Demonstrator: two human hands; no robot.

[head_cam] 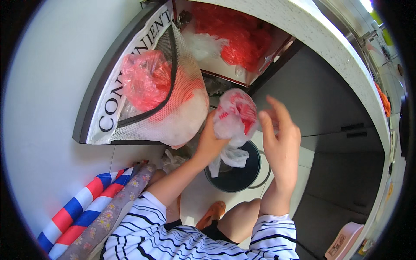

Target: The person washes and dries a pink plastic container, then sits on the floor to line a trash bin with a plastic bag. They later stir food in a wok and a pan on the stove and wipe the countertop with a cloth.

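Observation:
My left hand [211, 139] grips a crumpled translucent white plastic bag with red printing [239, 113]; its loose ends hang below the fist. Just right of it is my right hand [281, 139], empty, thumb and fingers apart. A mesh storage bag [191, 126] with a black-edged opening and lettering hangs inside the open cabinet door [97, 78], left of my left hand. A crumpled red plastic bag [146, 81] bulges from its opening, with white and red bags behind the mesh. Beneath my hands, a dark round bucket [239, 177] stands on the floor.
Red plastic bags [240, 39] and whitish ones [206, 45] fill the open cabinet under a speckled countertop [325, 35]. Dark cabinet fronts [325, 97] line the right. Striped rolls [94, 201] and a floral roll [110, 214] lean at left. A pink box [344, 240] is lower right.

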